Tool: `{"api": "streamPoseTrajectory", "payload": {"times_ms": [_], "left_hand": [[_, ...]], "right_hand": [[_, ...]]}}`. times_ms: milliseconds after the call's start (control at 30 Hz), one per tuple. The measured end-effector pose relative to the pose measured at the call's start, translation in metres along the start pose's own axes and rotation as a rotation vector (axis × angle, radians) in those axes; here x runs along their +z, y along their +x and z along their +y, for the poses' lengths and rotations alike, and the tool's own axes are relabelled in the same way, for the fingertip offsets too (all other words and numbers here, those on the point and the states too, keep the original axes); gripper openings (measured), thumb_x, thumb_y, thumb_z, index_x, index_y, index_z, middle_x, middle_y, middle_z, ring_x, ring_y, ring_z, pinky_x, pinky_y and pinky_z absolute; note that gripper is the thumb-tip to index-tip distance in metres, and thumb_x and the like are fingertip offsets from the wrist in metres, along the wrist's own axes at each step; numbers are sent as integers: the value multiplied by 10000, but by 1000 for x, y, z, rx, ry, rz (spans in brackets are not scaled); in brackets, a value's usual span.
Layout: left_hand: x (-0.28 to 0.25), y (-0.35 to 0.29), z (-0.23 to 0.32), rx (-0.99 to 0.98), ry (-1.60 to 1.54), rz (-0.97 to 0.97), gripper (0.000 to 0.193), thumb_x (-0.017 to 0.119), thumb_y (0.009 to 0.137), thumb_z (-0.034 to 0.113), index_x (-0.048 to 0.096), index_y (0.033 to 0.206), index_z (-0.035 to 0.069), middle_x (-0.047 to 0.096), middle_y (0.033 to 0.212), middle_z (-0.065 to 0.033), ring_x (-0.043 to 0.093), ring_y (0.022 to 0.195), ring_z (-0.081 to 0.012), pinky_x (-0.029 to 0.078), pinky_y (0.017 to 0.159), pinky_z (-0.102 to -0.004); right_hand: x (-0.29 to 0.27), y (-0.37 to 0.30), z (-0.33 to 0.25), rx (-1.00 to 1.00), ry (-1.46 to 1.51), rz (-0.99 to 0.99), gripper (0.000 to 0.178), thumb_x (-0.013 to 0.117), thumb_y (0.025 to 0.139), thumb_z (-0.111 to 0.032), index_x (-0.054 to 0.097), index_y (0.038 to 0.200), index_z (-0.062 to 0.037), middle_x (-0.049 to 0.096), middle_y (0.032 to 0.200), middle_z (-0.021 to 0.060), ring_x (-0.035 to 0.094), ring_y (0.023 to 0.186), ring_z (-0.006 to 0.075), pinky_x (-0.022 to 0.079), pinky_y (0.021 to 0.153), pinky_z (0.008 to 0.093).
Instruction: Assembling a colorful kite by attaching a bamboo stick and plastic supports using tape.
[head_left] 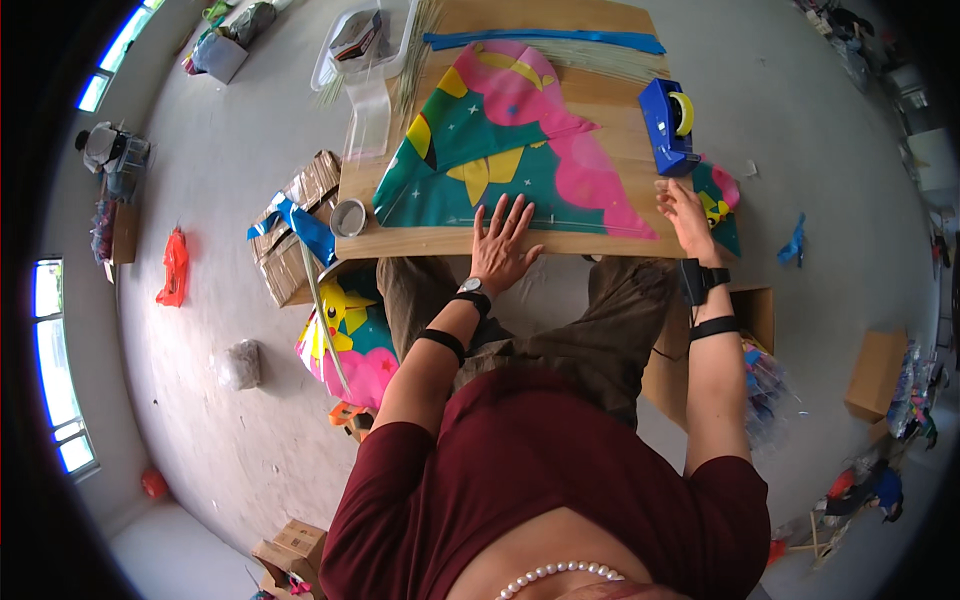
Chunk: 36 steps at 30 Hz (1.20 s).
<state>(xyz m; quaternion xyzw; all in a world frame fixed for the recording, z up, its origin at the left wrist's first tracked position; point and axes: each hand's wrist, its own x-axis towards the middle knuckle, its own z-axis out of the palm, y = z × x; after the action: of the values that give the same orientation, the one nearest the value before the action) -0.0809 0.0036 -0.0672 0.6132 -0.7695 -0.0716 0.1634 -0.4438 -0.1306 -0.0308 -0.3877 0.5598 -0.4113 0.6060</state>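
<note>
A printed sheet of thin cloth or film [440,190], green, pink and yellow with white stars, lies on the wooden table [400,242]. It is roughly triangular, with a fold across it and its straight edge toward me. My left hand [505,250] rests flat on this near edge, fingers spread. At the table's right edge is my right hand [686,218], raised with its fingers apart and nothing visible in them. Just beyond it stands a blue tape dispenser [660,130] with a yellow roll. A similar printed piece [718,205] hangs beside my right hand.
A blue strip [545,40] and thin pale sticks [610,62] lie at the far side. A clear plastic tub [330,60] stands far left. A tape roll [349,218] sits at the near left corner, beside cardboard [285,255]. An open carton [665,375] stands below right.
</note>
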Motion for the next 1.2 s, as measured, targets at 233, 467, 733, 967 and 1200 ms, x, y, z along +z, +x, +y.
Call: {"api": "streamPoseTrajectory", "payload": {"times_ms": [233, 467, 733, 967, 1200], "left_hand": [[2, 6, 2, 9, -37, 15, 808, 652, 939, 477, 331, 1618, 178, 287, 1698, -39, 200, 1583, -273, 86, 1269, -566], [7, 2, -3, 22, -36, 27, 825, 629, 938, 560, 340, 1614, 185, 287, 1696, -29, 183, 1588, -268, 83, 1271, -582], [6, 3, -4, 15, -56, 39, 825, 650, 927, 541, 346, 1613, 199, 299, 1693, -27, 213, 1579, -264, 94, 1269, -565], [7, 4, -4, 11, -75, 38, 826, 650, 925, 546, 347, 1613, 205, 299, 1694, -17, 212, 1579, -260, 93, 1269, -568], [8, 4, -4, 13, -76, 47, 817, 643, 928, 545, 350, 1612, 205, 301, 1693, -18, 215, 1579, -258, 94, 1269, -569]], "right_hand": [[97, -42, 43, 23, 4, -117, 217, 616, 1058, -225, 713, 1148, -54, 670, 935, -25, 613, 826, 54, 486, 717, 212], [138, -50, 77, 7, -131, -25, 144, 664, 989, -81, 688, 1116, -16, 671, 884, 6, 632, 765, 85, 501, 677, 232], [157, -52, 79, 52, -230, 50, 167, 690, 950, -52, 680, 1112, -14, 670, 825, 22, 623, 689, 83, 500, 603, 244], [163, -49, 88, 30, -247, 69, 172, 701, 931, -43, 683, 1100, -14, 684, 831, 27, 630, 671, 82, 513, 585, 245], [159, -45, 93, 12, -286, 66, 160, 696, 931, -42, 683, 1088, -11, 707, 868, 42, 661, 679, 95, 536, 588, 260]]}}
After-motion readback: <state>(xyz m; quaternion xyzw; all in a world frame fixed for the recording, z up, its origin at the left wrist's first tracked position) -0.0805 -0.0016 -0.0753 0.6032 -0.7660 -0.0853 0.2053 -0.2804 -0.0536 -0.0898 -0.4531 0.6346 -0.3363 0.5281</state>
